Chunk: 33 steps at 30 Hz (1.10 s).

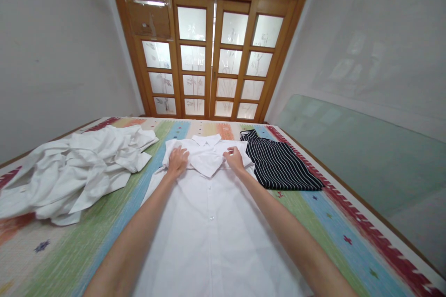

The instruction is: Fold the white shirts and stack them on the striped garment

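Observation:
A white button-front shirt (209,241) lies spread in front of me, its collar (206,140) at the far end and its buttons running down the middle. Below the collar, a loose white flap of cloth comes to a point between my hands. My left hand (178,161) rests at the left of the shirt's upper part, fingers curled on the cloth. On the other side, my right hand (234,158) has its thumb and fingers bent together at the flap's right edge. Both forearms reach over the shirt's body.
A crumpled pile of white clothing (83,167) lies to the left. Right of the shirt is a folded black garment with white stripes (282,162). All lie on a colourful striped cover (114,222). A pale green panel (348,139) stands along the right; wooden glazed doors (211,55) are beyond.

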### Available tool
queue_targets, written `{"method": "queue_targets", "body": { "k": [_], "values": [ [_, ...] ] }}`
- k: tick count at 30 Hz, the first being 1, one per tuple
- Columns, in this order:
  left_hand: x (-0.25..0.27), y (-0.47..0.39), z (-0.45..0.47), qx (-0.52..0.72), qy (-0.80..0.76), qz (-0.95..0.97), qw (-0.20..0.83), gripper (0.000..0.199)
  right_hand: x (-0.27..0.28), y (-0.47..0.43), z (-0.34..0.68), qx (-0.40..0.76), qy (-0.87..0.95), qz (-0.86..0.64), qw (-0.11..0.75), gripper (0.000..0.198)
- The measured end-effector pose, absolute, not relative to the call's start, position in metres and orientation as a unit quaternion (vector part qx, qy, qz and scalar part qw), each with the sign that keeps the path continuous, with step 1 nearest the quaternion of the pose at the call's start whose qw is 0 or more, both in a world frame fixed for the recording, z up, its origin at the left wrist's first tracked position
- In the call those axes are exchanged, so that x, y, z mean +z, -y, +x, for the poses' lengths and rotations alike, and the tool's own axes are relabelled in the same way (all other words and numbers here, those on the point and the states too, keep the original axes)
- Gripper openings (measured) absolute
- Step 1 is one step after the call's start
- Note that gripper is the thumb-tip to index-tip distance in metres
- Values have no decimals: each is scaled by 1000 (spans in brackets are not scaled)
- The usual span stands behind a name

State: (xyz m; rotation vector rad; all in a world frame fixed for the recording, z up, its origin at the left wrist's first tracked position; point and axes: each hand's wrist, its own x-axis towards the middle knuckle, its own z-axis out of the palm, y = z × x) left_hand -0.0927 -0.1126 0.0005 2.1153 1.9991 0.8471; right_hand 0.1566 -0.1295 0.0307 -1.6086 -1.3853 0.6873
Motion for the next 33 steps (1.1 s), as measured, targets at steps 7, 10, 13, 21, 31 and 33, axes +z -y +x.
{"method": "queue_targets", "body": {
  "k": [7, 10, 13, 21, 31, 33],
  "values": [
    [32, 111, -129, 270, -726, 632, 26, 40, 37, 152, 115, 0, 854, -480, 201, 35],
    [40, 119, -150, 252, -740, 622, 38, 45, 35, 160, 100, -25, 888, -443, 124, 50],
    [39, 131, -169, 221, -717, 659, 48, 59, 34, 162, 88, -17, 881, -463, 92, 50],
    [21, 163, -179, 226, -678, 700, 10, 58, 42, 155, 74, 28, 842, -532, 88, 25],
    [22, 169, -173, 272, -713, 646, 18, 36, 51, 131, 114, 167, 669, -629, 359, 15],
    [20, 170, -177, 256, -719, 646, 7, 35, 46, 127, 126, 204, 645, -604, 421, 15]
  ]
}}
